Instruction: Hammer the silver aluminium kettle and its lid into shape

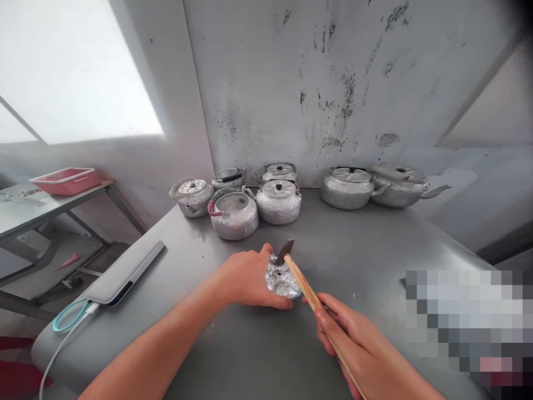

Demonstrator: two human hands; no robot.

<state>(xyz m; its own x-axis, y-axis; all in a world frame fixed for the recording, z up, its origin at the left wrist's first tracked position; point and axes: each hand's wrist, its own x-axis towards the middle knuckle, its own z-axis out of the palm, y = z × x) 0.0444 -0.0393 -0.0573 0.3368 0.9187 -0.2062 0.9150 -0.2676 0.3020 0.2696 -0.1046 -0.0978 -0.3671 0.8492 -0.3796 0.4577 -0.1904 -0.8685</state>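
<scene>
My left hand point(245, 278) is wrapped round a small hammered-metal kettle lid point(282, 279) that rests on the grey metal table point(375, 250). My right hand point(353, 339) grips the wooden handle of a small hammer point(302, 283). The hammer's dark head lies against the top of the lid. Both forearms reach in from the bottom edge.
Several hammered aluminium kettles point(278, 201) stand along the back of the table by the stained wall, two larger ones point(348, 188) at the right. A grey power bank point(125, 270) with a teal cable lies at the left edge. A side table holds a pink tray point(66, 180).
</scene>
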